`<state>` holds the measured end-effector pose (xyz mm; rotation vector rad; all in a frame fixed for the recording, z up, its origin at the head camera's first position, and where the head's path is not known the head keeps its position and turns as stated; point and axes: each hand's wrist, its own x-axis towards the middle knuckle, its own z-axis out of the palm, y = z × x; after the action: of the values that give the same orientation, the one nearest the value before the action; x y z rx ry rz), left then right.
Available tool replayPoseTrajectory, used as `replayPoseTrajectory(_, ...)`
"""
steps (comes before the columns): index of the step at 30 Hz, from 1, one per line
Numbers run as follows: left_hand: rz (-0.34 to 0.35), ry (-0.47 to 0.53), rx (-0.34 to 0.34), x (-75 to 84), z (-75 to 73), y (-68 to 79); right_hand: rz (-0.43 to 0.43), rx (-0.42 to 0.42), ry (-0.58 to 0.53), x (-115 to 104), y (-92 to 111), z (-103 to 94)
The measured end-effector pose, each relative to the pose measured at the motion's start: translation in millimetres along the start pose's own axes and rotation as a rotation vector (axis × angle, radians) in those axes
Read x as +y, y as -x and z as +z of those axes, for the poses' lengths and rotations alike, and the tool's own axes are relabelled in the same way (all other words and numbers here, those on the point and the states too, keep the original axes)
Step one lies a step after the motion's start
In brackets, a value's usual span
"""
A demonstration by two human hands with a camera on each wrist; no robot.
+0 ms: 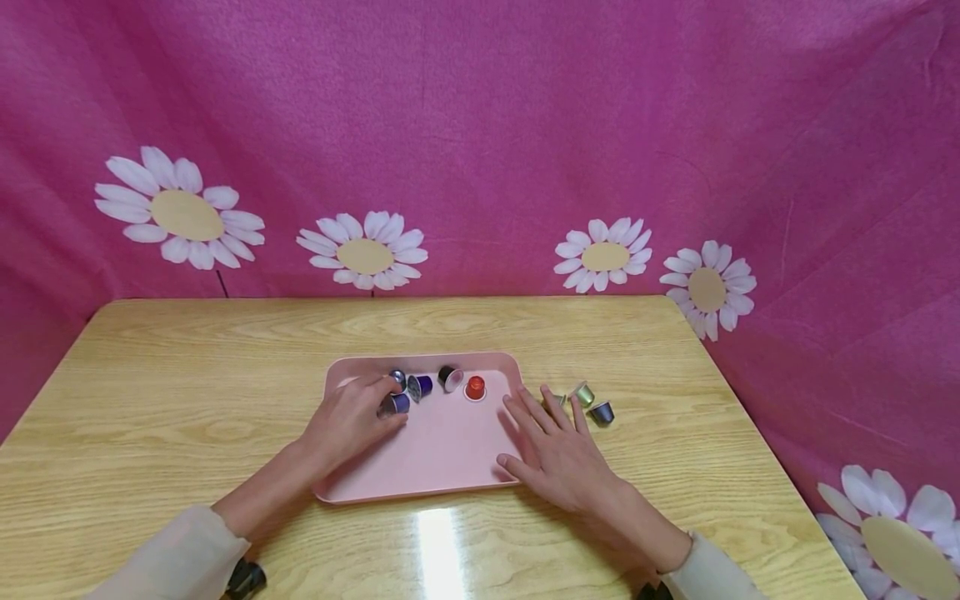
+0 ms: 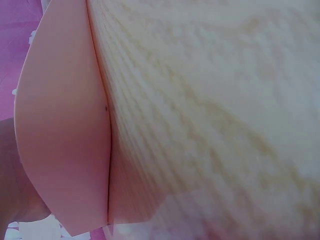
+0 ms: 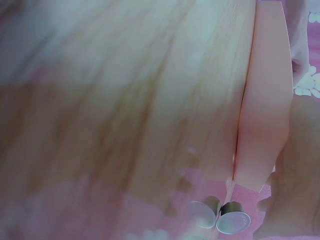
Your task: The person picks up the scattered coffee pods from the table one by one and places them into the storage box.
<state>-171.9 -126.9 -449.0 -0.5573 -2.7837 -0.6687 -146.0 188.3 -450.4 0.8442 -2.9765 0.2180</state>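
My left hand [image 1: 351,423] is inside the left part of a pink tray [image 1: 435,467], thumb and fingers curled round a blue coffee capsule [image 1: 398,403]. Just beyond the fingertips lies a silvery-blue capsule [image 1: 398,379], with a purple-blue capsule [image 1: 424,385] beside it. Over the tray's right rim, my right hand [image 1: 566,467] is spread with straight fingers. Its fingertips overlap a partly hidden capsule [image 1: 559,401] on the table. The left wrist view has mostly the tray's outer wall [image 2: 65,120], with part of the left hand [image 2: 17,185] behind it.
A black capsule [image 1: 450,378] on its side and a red capsule [image 1: 476,388] lie along the tray's far side. Right of the tray, a light green capsule [image 1: 583,394] and a dark blue capsule [image 1: 602,413] rest on the wooden table [image 1: 225,358]. A pink flowered cloth [image 1: 480,150] hangs behind.
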Motion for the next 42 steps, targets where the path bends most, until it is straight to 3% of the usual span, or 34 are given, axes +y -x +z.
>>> replayPoseTrajectory(8,0.011,-0.011,0.009,1.1,-3.3,1.4,0.002,0.003,-0.001,-0.2,-0.3,-0.8)
replayPoseTrajectory(16,0.048,0.061,0.061,1.2,-12.4,2.6,-0.005,0.011,0.012,0.4,-0.3,-0.5)
replayPoseTrajectory(22,-0.027,0.06,0.018,3.2,-23.2,6.0,-0.007,0.014,0.012,0.7,-0.2,-0.1)
replayPoseTrajectory(26,-0.096,0.043,-0.019,1.7,-33.9,13.7,-0.011,0.018,0.016,0.3,0.0,-0.2)
replayPoseTrajectory(35,-0.118,-0.002,0.055,-10.4,-47.6,43.2,-0.009,0.008,0.018,0.1,0.5,0.0)
replayPoseTrajectory(42,-0.174,-0.072,-0.045,-13.0,-46.2,59.5,-0.007,0.009,0.014,0.3,0.2,0.3)
